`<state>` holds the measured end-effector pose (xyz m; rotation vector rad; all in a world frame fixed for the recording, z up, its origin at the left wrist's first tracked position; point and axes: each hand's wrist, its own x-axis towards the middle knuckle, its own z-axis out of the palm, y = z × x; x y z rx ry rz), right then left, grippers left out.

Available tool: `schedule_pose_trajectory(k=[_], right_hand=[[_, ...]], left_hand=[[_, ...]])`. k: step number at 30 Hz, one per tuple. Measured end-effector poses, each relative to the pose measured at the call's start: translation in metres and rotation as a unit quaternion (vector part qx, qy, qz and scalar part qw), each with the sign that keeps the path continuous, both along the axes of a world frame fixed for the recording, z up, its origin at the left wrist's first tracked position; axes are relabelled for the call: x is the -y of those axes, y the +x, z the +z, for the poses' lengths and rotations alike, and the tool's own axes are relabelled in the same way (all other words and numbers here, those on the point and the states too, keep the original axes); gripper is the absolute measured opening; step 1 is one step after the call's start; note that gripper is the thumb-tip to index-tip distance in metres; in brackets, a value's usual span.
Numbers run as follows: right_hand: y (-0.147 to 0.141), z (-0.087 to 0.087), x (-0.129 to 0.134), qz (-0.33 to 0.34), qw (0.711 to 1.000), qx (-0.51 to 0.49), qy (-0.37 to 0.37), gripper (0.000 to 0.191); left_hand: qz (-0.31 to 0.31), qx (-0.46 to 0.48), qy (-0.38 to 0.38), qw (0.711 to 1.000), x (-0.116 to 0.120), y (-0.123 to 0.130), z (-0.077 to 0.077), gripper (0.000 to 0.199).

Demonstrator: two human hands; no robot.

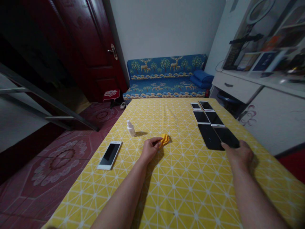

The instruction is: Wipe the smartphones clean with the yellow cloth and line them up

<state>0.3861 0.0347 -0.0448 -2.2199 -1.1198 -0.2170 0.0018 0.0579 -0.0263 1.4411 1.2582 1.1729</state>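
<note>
My left hand [150, 149] is closed, pinching a folded yellow cloth [164, 140] between thumb and fingers just above the table's middle. On the right, my right hand [239, 156] spans the near end of a dark-screened phone [226, 136], thumb on one side edge and fingers on the other. Left of that phone, a black phone or slab [209, 136] lies flat. Beyond them several more phones lie in two columns, among them a white-edged one [213, 118] and a small one [195, 106]. A white phone [110, 156] rests alone at the left, near a small white bottle [131, 128] standing upright.
A yellow cloth with white lines covers the table [176, 187]. Behind it stands a blue patterned sofa [164, 86]. A white cabinet [269, 117] flanks the right side. To the left are a metal ladder [59, 111], a red stool [111, 94] and a dark red door [95, 47].
</note>
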Motion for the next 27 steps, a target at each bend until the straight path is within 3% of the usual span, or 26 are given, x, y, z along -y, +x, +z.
schedule_pose_trajectory(k=[2,5,10,12,14,16,19,23,27], right_hand=[[-0.006,0.008,0.003,-0.027,0.999,-0.016,-0.027,0.047],[-0.015,0.017,0.005,-0.009,0.999,-0.022,-0.048,0.050],[-0.032,0.019,0.003,0.017,0.997,-0.033,-0.066,0.070],[-0.046,0.019,0.002,0.032,0.998,-0.024,-0.038,0.078],[-0.068,0.020,0.003,0.094,0.995,0.013,0.025,0.081],[-0.097,0.019,0.007,0.198,0.978,0.007,0.059,0.078],[-0.147,0.013,0.015,0.329,0.943,-0.027,0.040,0.079],[-0.193,0.003,0.022,0.397,0.918,-0.016,-0.018,0.089],[-0.200,0.003,0.018,0.423,0.906,-0.021,-0.026,0.082]], left_hand=[[-0.001,0.001,0.002,1.000,0.000,0.000,0.000,0.025],[-0.005,0.006,0.000,1.000,0.000,-0.001,0.000,0.025],[-0.002,0.005,-0.006,1.000,-0.001,-0.001,-0.002,0.026],[0.001,0.007,-0.004,1.000,-0.001,0.000,-0.003,0.026],[0.005,0.010,-0.003,1.000,-0.001,0.001,-0.003,0.025],[0.009,0.013,-0.004,1.000,-0.002,0.001,-0.003,0.025],[0.015,0.018,-0.003,1.000,-0.002,0.001,-0.003,0.025],[0.023,0.021,0.002,1.000,-0.002,0.000,-0.001,0.025],[0.008,0.025,0.001,1.000,0.001,0.001,0.000,0.023]])
